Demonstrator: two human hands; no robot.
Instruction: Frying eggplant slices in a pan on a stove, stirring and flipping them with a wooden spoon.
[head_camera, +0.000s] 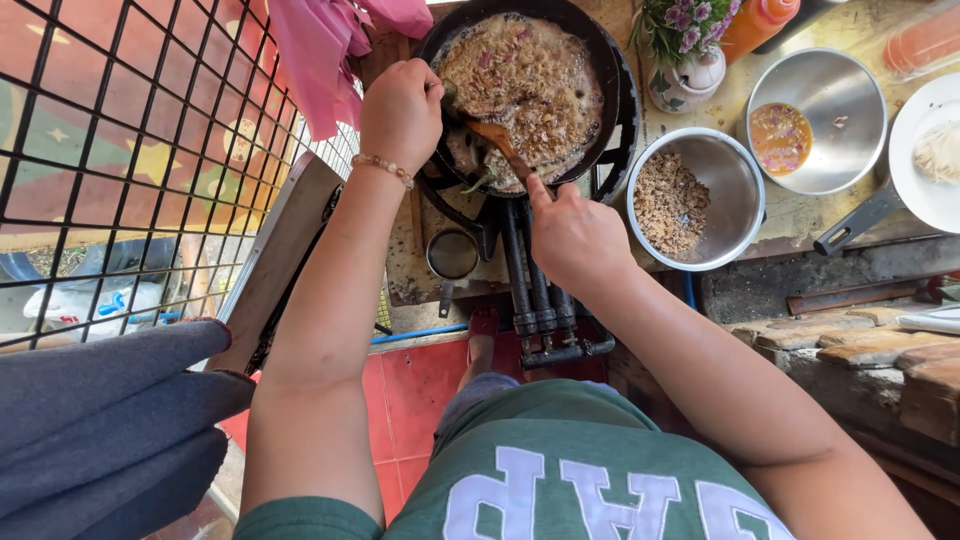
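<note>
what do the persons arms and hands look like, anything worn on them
Both arms are bare from the short green sleeves down. The left hand has a thin bracelet of pale round beads around its wrist. The right hand shows no ring, watch or bracelet. No gloves on either. The green shirt has large white lettering across the front.

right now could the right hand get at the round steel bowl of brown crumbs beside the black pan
Probably yes: the right hand holds a wooden spatula, and the round steel bowl of brown crumbs sits just beside it, nothing between.
</note>
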